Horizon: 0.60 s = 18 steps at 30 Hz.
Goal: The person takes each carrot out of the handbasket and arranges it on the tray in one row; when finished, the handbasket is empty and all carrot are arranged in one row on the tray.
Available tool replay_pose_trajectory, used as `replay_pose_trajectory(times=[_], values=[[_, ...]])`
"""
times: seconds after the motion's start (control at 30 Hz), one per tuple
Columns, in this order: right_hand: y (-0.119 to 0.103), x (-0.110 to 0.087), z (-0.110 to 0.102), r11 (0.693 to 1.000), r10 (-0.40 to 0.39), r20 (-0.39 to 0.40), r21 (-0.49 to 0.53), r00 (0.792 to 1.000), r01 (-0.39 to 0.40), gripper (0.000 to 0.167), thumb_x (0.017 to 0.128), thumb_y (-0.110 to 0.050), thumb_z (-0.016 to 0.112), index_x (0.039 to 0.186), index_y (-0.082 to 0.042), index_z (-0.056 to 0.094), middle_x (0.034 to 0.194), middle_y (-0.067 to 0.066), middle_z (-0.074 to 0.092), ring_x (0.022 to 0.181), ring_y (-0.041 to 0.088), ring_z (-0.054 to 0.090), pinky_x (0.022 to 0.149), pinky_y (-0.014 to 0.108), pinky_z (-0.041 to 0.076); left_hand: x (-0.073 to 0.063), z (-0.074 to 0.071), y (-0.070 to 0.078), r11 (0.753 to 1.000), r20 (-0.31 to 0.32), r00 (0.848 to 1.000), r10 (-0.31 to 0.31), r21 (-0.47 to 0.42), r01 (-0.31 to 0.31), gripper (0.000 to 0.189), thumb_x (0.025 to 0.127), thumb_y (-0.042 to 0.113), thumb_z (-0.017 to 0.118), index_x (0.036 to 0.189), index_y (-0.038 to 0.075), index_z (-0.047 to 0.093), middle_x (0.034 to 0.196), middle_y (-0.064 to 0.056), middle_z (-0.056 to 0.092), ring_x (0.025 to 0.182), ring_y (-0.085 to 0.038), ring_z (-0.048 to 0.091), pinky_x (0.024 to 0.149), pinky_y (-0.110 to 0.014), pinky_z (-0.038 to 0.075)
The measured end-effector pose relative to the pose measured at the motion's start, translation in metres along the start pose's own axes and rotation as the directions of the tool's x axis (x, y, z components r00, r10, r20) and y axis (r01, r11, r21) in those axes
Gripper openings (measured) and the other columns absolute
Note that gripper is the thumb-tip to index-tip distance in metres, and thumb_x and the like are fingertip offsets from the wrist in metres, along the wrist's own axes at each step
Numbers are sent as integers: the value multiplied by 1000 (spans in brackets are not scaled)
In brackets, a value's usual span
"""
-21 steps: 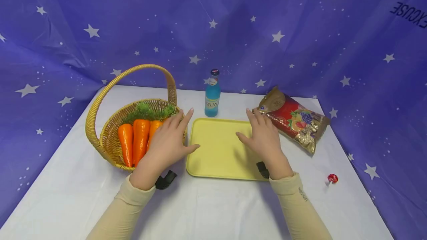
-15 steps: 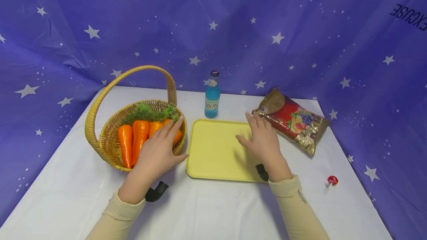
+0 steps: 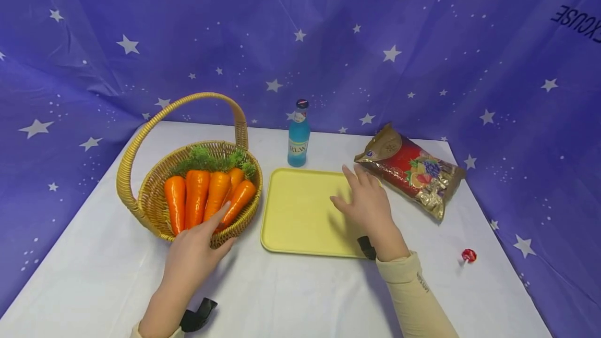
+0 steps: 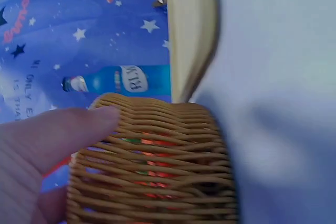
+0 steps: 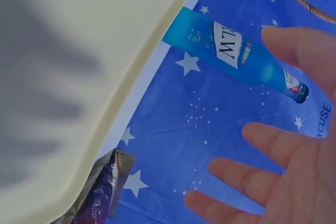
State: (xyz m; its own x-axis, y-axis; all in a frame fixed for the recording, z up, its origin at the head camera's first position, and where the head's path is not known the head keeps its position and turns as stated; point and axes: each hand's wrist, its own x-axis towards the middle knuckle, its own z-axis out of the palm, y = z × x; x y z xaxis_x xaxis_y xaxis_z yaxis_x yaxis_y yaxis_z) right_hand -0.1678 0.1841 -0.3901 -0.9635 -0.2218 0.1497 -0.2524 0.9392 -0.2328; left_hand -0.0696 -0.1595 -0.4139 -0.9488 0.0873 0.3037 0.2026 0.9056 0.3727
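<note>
My left hand [image 3: 190, 254] is at the near rim of the wicker basket [image 3: 129, 181], its index finger reaching over the carrots and its thumb held apart. In the left wrist view the thumb [image 4: 68, 135] overlaps the woven wall [image 4: 157, 166]. Several orange carrots [image 3: 197, 197] with green tops lie side by side in the basket. Over the right part of a yellow tray [image 3: 296, 213], my right hand [image 3: 368, 205] hovers with spread fingers and nothing in its grasp. The right wrist view shows its palm and separated fingers [image 5: 273, 145] above the tray.
Behind the tray stands a blue bottle [image 3: 298, 140] with a dark cap. A red and gold snack bag [image 3: 413, 171] lies at the back right, and a red lollipop [image 3: 468, 255] is near the right edge. The basket's tall handle [image 3: 155, 124] arches up at the left.
My left hand has moved back and to the left, from beside the tray to the basket's near rim. The right hand has shifted slightly toward me. The objects stay in place.
</note>
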Motion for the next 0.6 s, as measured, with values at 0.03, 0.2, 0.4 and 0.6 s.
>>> replay_pose_trajectory(times=[0.03, 0.2, 0.4, 0.6], values=[[0, 0, 1, 1000, 0, 2, -3, 1000, 0, 79, 86, -51, 64, 150, -13, 35, 150, 21, 32, 128, 48, 38, 94, 64, 40, -3, 2, -2, 1000, -35, 999, 16, 4, -16, 71, 73, 29, 85, 136, 20, 56, 57, 5, 50, 49, -14, 42, 50, -34, 38], [-2, 1, 4, 1000, -8, 6, -6, 1000, 8, 78, 86, -50, 65, 149, -15, 36, 149, 21, 35, 128, 48, 38, 96, 64, 39, -10, 17, -11, 988, -227, 962, 154, 18, -154, 54, 70, 22, 85, 121, 19, 69, 69, -1, 66, 55, -17, 54, 57, -36, 40], [-5, 2, 7, 1000, -16, 7, 2, 1000, 16, 77, 85, -50, 66, 148, -16, 38, 148, 21, 36, 127, 48, 39, 96, 62, 41, -12, 28, -17, 970, -335, 912, 237, 32, -241, 31, 89, 43, 66, 110, 21, 73, 80, 2, 70, 58, -14, 52, 57, -33, 36], [-8, 3, 8, 1000, -15, 16, -1, 1000, 15, 77, 85, -50, 67, 149, -18, 37, 148, 20, 36, 128, 47, 39, 91, 63, 43, -9, 26, -25, 956, -326, 904, 277, -3, -294, 37, 95, 49, 53, 111, 22, 73, 79, 5, 67, 63, -15, 54, 60, -34, 34]])
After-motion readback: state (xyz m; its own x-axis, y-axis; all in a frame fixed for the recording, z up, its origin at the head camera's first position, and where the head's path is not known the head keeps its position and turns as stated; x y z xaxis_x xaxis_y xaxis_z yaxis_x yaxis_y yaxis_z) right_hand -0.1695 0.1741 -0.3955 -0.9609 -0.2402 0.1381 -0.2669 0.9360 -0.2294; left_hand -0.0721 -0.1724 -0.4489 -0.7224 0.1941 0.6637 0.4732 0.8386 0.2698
